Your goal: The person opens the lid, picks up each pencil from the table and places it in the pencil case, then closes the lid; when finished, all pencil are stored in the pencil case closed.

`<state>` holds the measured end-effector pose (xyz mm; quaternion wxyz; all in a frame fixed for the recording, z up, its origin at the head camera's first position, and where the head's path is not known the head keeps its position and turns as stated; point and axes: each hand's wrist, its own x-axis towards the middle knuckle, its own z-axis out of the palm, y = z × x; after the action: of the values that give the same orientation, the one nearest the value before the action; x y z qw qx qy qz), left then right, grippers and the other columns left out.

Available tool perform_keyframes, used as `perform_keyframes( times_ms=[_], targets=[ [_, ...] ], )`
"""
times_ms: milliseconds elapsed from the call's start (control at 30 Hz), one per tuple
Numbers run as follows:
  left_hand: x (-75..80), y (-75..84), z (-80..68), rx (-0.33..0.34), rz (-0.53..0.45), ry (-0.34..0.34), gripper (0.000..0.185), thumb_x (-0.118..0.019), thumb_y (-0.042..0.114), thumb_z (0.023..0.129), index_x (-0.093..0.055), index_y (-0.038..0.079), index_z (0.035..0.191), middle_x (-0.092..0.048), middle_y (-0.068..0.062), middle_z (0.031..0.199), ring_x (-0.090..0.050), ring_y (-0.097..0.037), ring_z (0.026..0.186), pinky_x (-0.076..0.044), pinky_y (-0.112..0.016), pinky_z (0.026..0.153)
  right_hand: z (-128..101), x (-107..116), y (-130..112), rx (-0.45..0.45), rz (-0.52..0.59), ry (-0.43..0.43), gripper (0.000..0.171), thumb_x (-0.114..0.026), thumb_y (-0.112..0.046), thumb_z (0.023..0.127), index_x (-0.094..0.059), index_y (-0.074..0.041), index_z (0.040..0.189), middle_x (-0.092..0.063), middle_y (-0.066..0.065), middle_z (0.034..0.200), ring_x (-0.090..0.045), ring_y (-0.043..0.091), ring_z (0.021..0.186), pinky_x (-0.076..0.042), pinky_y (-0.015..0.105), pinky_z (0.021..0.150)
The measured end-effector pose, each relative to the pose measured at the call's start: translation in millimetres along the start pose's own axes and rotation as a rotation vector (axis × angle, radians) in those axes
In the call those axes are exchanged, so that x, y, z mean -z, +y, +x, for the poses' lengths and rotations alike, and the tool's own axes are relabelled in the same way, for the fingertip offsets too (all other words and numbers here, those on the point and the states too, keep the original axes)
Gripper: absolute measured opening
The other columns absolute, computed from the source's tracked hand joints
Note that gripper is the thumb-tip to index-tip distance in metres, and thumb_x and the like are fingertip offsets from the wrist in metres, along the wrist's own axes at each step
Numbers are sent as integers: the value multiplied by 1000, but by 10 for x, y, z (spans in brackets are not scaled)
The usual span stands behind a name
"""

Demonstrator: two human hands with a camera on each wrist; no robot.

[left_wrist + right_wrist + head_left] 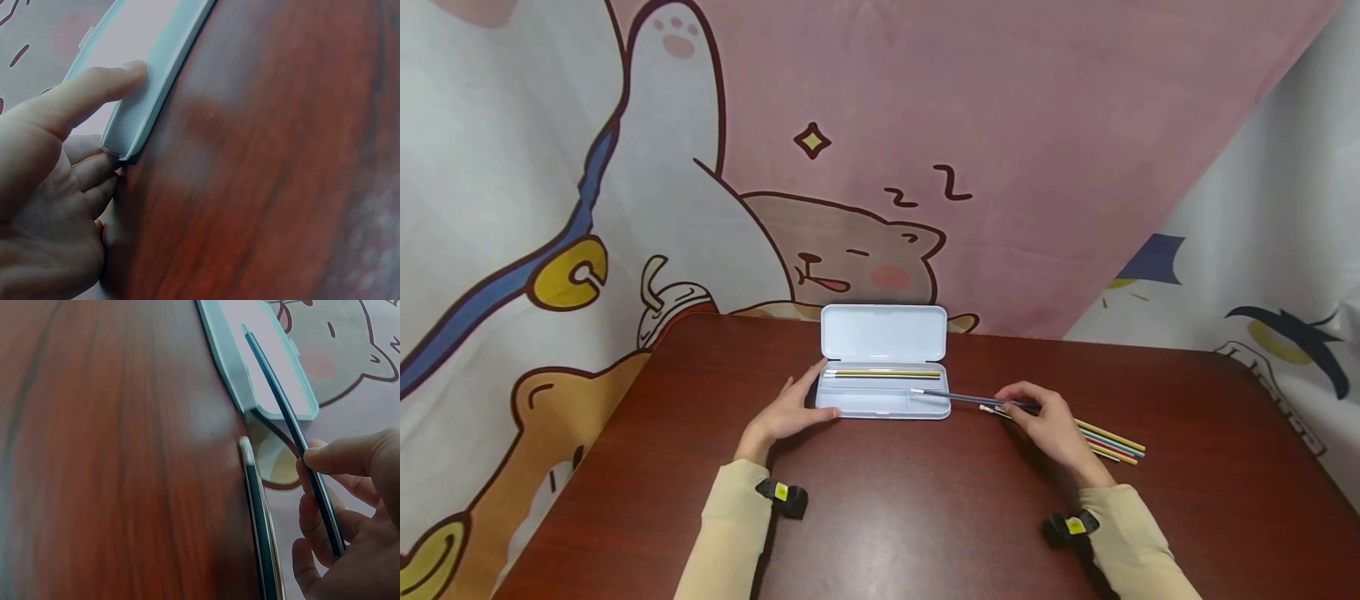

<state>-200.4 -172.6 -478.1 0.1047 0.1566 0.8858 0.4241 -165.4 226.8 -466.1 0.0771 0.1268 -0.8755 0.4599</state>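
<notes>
Left hand (786, 412): At the left end of a white pencil case (868, 402), thumb against its front side and fingers at the far corner, holding the case between them with the hand partly spread.
Right hand (1041, 417): Nearly closed, thumb and fingertips pinching a dark blue-grey pencil (962, 397) near its middle.
Held pencil: Aimed leftward, its pale end above the right part of the case's front compartment; whether it touches the case cannot be told.
Pencil case: On the tabletop (880, 517) between the two hands, nearer the left, its lid (883, 332) raised at the back.
Back compartment: A few pencils (883, 373), a yellow one and a dark one among them, lie lengthwise side by side.
Front compartment: A low divider (907, 402) sets off a smaller section on the right.
Loose pencils (1112, 436): A bundle in yellow, red and other colours rests right of the case, partly hidden beneath the right hand, fanning toward the lower right.
Wrists: Cream sleeves (726, 517), with a small black camera (790, 500) worn on each arm.
Backdrop: A cloth (1037, 167) printed with a sleeping cartoon bear hangs behind the reddish-brown wood.
</notes>
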Motion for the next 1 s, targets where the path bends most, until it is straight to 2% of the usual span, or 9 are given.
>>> perform_keyframes(
  times_ms=[233, 600, 900, 1000],
  targets=[
    [4, 8, -5, -8, 4, 0, 90, -74, 29, 84, -22, 3, 153, -28, -20, 154, -21, -35, 142, 2, -56, 113, 131, -229, -76, -39, 17, -29, 14, -67, 4, 86, -70, -4, 97, -69, 7, 92, -57, 19, 82, -45, 27, 71],
    [-10, 6, -12, 16, 10, 7, 91, -75, 29, 83, -21, 4, 153, -29, -20, 153, -21, -36, 142, 2, -54, 113, 376, -473, -290, 21, 18, -55, 15, -65, 7, 85, -70, -3, 96, -69, 8, 94, -60, 22, 84, -48, 35, 74],
    [-3, 18, -30, 14, -5, 6, 92, -75, 27, 84, -20, 5, 153, -28, -19, 154, -20, -35, 142, 3, -54, 113, 432, -694, -384, 53, 19, -75, 17, -66, 7, 83, -72, -5, 95, -69, 7, 97, -61, 24, 92, -47, 39, 80],
    [5, 28, -26, 1, -2, 8, 91, -74, 26, 84, -21, 3, 153, -29, -21, 153, -21, -37, 142, 2, -55, 113, 458, -753, -414, 63, 29, -71, 17, -66, 6, 83, -72, -5, 94, -69, 7, 95, -61, 24, 90, -47, 39, 78]
  ],
)
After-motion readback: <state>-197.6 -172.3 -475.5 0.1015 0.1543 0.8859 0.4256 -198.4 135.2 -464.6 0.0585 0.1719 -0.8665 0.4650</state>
